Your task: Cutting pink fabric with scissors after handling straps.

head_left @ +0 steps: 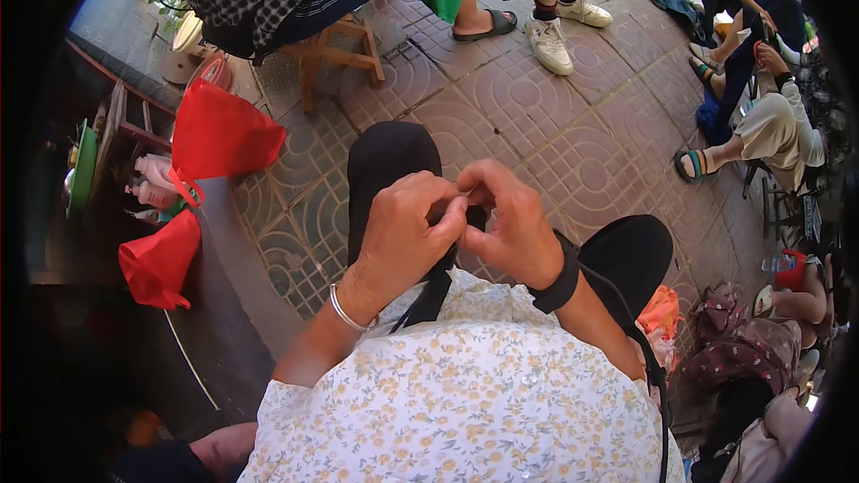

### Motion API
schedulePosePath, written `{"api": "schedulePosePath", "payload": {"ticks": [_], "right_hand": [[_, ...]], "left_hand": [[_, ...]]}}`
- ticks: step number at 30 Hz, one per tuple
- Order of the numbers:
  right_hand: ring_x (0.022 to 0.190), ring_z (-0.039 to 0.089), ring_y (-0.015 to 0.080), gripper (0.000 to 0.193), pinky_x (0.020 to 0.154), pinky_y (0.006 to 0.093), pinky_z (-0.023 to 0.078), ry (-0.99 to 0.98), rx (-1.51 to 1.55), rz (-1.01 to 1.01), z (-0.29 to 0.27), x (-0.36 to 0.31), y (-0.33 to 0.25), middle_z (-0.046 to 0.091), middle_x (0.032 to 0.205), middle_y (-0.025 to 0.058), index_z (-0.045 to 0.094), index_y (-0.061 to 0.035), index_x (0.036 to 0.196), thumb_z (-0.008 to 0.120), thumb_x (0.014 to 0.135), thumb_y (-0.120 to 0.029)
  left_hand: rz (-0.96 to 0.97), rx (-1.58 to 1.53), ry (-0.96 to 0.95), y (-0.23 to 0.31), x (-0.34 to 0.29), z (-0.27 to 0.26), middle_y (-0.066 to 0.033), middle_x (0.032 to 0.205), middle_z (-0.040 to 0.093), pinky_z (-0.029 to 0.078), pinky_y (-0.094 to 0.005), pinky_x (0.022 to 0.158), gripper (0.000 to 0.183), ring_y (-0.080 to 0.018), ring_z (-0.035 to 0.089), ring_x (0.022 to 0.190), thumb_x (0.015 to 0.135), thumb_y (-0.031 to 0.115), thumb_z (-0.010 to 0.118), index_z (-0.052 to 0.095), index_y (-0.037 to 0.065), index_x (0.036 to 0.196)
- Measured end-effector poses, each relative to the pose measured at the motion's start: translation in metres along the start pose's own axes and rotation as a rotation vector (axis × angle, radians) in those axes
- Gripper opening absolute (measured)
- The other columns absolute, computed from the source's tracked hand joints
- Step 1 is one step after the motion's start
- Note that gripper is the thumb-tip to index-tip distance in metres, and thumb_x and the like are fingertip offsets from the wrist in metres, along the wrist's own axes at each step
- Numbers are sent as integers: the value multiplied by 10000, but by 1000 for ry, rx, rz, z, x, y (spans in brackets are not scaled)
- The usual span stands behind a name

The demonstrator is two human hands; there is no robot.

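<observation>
My left hand [407, 219], with a silver bangle at its wrist, meets my right hand [512, 219] above my lap. Both sets of fingers are closed in a pinch, their tips touching or nearly so. Whatever lies between the fingertips is hidden or too small to name. A dark patch shows in the gap beside the right thumb; I cannot tell if it is held. Just under the hands runs a black strap [434, 295], over a white shirt with small yellow flowers [483, 376]. A black band [558, 282] circles my right wrist.
Two red cloth bags [224, 132] hang at the left beside a dark shelf with pink bottles [154, 181]. Ahead, a person sits on a wooden stool [333, 49]; another stands in white shoes [548, 45]. Several people sit at the right on the patterned pavement [573, 143].
</observation>
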State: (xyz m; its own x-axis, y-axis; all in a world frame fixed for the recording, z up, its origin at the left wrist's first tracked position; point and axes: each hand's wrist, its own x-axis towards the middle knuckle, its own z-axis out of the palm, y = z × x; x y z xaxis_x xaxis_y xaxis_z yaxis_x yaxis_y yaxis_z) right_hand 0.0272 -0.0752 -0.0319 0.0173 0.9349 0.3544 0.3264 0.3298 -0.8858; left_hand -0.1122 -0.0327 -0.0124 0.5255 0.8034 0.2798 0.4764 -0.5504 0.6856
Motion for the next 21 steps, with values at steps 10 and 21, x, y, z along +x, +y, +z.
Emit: {"api": "schedulePosePath", "payload": {"ticks": [10, 21], "right_hand": [[697, 545, 267, 288, 625, 300, 451, -81, -142, 71, 1, -12, -6, 519, 806, 141, 503, 6, 895, 620, 632, 2], [595, 525, 216, 220, 535, 271, 410, 133, -111, 115, 7, -22, 0, 532, 696, 100, 531, -7, 810, 604, 603, 9]], "left_hand": [[94, -40, -35, -13, -11, 0, -111, 659, 521, 397, -308, 530, 78, -236, 504, 582, 756, 61, 549, 531, -12, 781], [-396, -689, 150, -17, -21, 12, 54, 642, 477, 297, -159, 475, 142, -18, 393, 550, 840, 147, 531, 541, 28, 762]]}}
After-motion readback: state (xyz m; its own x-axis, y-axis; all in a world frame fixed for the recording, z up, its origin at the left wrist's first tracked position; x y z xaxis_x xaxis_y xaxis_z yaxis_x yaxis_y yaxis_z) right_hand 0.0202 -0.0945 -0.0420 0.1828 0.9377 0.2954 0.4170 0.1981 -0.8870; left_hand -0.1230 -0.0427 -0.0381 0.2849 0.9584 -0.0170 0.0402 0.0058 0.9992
